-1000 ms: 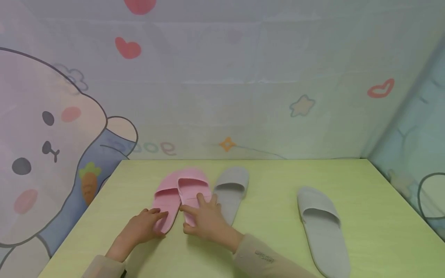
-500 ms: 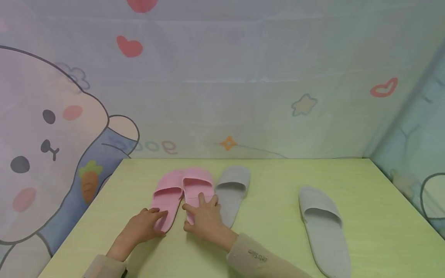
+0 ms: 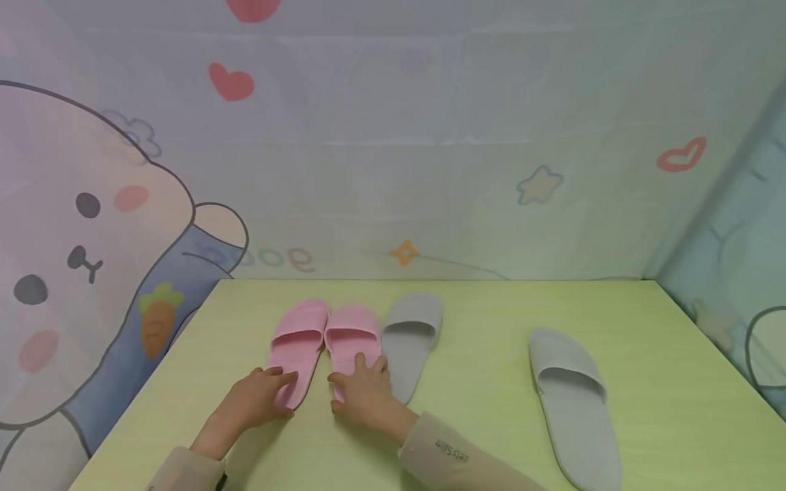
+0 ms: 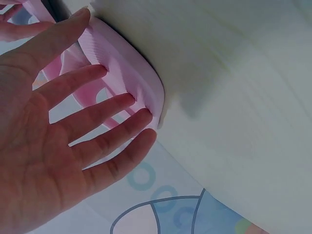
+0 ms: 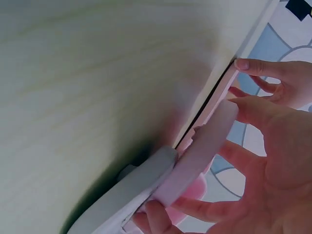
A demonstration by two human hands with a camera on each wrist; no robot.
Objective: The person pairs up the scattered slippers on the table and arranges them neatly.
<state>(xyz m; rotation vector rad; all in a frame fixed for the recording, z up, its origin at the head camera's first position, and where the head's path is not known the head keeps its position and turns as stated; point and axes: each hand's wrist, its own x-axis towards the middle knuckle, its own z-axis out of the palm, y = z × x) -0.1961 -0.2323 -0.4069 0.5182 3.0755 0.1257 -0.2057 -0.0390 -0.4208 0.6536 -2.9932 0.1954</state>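
Two pink slippers sit side by side on the table, toes pointing away. My left hand (image 3: 248,400) rests its spread, fairly straight fingers on the heel part of the left pink slipper (image 3: 299,351), thumb at its heel edge. With its thumb at the heel and fingers over the insole and side, my right hand (image 3: 370,395) holds the right pink slipper (image 3: 353,339). In the right wrist view, that pink slipper (image 5: 201,156) lies against a grey slipper (image 5: 129,192). The same grey slipper (image 3: 410,351) is just right of my right hand in the head view.
A second grey slipper (image 3: 574,416) lies apart on the right side of the pale green table (image 3: 485,382), toe angled away. Behind the table hangs a printed cloth (image 3: 393,136) with a cartoon animal and hearts.
The right pink slipper has shifted right and a little toward me under my right hand, from overlapping the left one to lying beside it. My left hand has stayed put.
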